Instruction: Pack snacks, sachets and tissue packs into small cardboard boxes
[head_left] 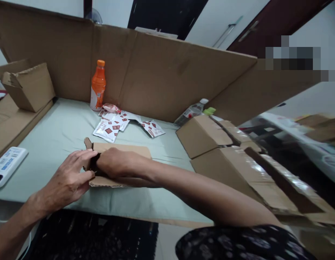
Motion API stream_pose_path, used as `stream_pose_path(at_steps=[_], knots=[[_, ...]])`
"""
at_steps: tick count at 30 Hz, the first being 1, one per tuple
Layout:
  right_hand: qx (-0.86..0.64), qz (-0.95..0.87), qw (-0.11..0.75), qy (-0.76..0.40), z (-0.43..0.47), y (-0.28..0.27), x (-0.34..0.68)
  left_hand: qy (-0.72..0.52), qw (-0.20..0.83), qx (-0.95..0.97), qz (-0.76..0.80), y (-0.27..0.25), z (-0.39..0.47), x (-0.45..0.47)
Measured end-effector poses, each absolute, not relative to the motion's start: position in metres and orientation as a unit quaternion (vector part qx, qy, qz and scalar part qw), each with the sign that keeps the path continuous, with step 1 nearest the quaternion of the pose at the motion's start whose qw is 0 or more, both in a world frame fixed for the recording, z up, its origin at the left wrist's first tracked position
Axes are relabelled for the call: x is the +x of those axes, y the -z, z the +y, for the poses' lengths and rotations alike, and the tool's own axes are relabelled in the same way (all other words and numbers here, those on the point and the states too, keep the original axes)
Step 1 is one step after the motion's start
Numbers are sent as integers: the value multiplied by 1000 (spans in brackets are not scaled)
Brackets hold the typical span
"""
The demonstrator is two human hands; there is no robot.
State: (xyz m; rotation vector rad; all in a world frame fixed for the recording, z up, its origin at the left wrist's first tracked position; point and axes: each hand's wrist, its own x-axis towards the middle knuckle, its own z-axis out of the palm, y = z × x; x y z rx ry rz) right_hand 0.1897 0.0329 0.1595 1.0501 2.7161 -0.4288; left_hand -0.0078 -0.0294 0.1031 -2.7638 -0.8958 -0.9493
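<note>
A small cardboard box [132,148] lies on the pale green cloth in front of me, its flaps spread. My left hand [71,175] grips the left end of this box, thumb on the near edge and fingers on the far one. Reaching down into the box's dark opening, my right hand [112,162] has its fingers hidden, so whatever they hold cannot be seen. Beyond the box are several white sachets [109,128] printed with brown squares, one sachet [152,129] lying apart to the right. A pinkish packet [111,108] rests on the pile, beside an upright orange drink bottle [98,86].
A tall cardboard wall [162,72] closes off the back. At right stand cardboard boxes [208,135], with a clear plastic bottle [193,110] leaning behind them. On the left are an open carton [37,86] and a white power bank-like device [10,164].
</note>
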Motion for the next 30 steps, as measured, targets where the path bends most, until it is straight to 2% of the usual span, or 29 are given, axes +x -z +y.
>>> stream_pose_path(at_steps=[3, 8, 11, 14, 16, 18, 21, 23, 26, 27, 29, 30], knots=[[339, 920, 99, 170, 26, -162, 208, 315, 41, -903, -291, -101, -28, -8], [443, 871, 146, 152, 16, -166, 244, 325, 20, -901, -287, -95, -24, -10], [382, 884, 170, 210, 25, -159, 245, 331, 21, -898, -290, -92, -22, -10], [367, 889, 184, 201, 37, -152, 236, 326, 34, -895, -303, -92, -24, -9], [368, 891, 179, 196, 40, -150, 231, 315, 43, -896, -309, -95, -26, -5], [338, 894, 163, 246, 37, -153, 232, 306, 47, -900, -307, -102, -29, 0], [283, 885, 88, 359, 28, -166, 250, 285, 29, -918, -274, -116, -28, 10], [286, 865, -21, 413, 29, -178, 272, 244, 15, -937, -251, -125, -24, 15], [371, 805, -243, 393, 57, -184, 305, 154, -3, -959, -236, -139, -15, 22], [413, 787, -285, 360, 75, -179, 312, 132, -6, -964, -231, -144, -13, 25], [498, 769, -286, 282, 119, -159, 315, 97, -7, -972, -216, -153, -8, 32], [540, 769, -236, 248, 143, -143, 312, 81, -7, -974, -211, -157, -6, 37]])
